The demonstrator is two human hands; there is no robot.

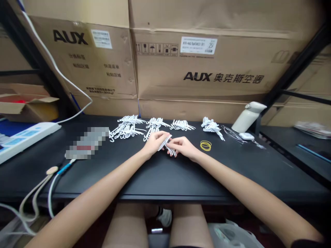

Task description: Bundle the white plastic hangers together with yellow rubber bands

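Over the middle of the black table (165, 175), my left hand (154, 143) and my right hand (185, 147) meet around a small bundle of thin white hooks (171, 151). My left fingers are closed on its upper left side, while the right fingers pinch its other side. Parts of the bundle are hidden by the fingers. Behind my hands lie several groups of white hooks (126, 131), with another group of hooks (182, 125) beyond my right hand. A few yellow rubber bands (205, 146) lie to the right of my right hand.
A pale bottle (247, 117), a white earphone case (246, 136) and glasses (232, 134) are at the back right. Leftward are a blurred-out phone-like object (88, 143) with a cable and a white power strip (31, 137). Large cardboard boxes (165, 79) wall off the back.
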